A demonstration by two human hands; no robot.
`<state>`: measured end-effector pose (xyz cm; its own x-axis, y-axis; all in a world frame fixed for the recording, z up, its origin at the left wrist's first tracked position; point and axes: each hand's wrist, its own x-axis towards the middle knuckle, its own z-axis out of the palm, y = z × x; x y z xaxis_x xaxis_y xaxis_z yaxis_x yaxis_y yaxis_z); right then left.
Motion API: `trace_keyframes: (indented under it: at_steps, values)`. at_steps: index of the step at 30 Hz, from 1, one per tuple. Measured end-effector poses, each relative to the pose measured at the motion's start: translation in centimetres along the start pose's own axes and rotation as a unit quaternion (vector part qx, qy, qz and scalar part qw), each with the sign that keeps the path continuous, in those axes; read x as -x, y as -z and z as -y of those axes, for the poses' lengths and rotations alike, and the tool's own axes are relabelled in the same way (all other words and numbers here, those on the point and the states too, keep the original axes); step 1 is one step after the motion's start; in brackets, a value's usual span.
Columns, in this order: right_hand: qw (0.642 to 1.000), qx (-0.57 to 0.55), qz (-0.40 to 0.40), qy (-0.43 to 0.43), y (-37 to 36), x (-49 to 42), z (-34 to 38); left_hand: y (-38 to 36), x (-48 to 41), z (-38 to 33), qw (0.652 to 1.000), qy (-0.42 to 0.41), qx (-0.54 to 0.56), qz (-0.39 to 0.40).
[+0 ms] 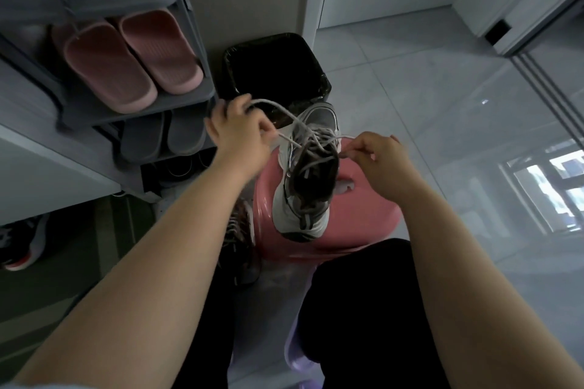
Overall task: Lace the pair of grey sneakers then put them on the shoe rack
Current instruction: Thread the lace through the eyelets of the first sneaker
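No lettering, brand or number is legible anywhere (the grey sneaker shows only blurred stripes).

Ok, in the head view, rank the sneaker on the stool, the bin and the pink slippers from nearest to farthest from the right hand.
1. Sneaker, just left of the right hand, which pinches its lace.
2. Bin, ahead and to the left.
3. Pink slippers, far left on the rack.
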<state>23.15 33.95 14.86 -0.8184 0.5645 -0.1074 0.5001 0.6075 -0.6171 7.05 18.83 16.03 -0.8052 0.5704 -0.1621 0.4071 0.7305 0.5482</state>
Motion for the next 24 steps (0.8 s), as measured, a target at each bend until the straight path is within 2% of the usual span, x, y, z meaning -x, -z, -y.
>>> trace_keyframes:
  at_steps: [3, 5, 9, 12, 15, 17, 19, 21, 24]
  values:
    - [0.997, -0.068, -0.016, -0.03, 0.6, 0.2, -1.0, 1.7, -0.7, 1.0, 0.998, 0.064, -0.012, -0.005]
    - [0.997, -0.066, -0.008, -0.039, 0.5, 0.1, -1.1, 1.7, -0.4, 0.9, 0.997, 0.052, -0.049, 0.011]
    - [0.998, -0.051, 0.0, -0.023, -0.4, -0.1, -0.2, 0.1, 0.7, -0.2, 0.989, -0.133, -0.071, 0.011]
    - [0.996, -0.077, -0.01, -0.052, -0.4, -0.3, -0.2, -1.0, 1.6, -1.4, 0.978, -0.197, -0.033, 0.064]
    - [0.996, -0.063, -0.011, -0.064, -0.4, -0.4, 0.2, -2.3, 1.7, -2.0, 0.98, -0.184, 0.02, 0.081]
    - [0.998, -0.039, -0.022, -0.051, -0.6, -0.5, 0.3, -2.5, 1.5, -2.1, 0.98, -0.145, 0.106, 0.086]
    - [0.997, -0.044, -0.021, -0.062, -0.5, -0.4, 0.3, -2.2, 1.1, -2.0, 0.981, -0.117, 0.126, 0.085]
    - [0.988, -0.115, -0.028, -0.094, -0.1, -0.3, 0.3, -1.9, 0.6, -1.7, 0.986, -0.104, 0.104, 0.079]
    - [0.952, -0.263, -0.077, -0.136, 0.8, 0.1, 0.1, -1.6, 0.5, -1.7, 0.987, -0.09, 0.103, 0.086]
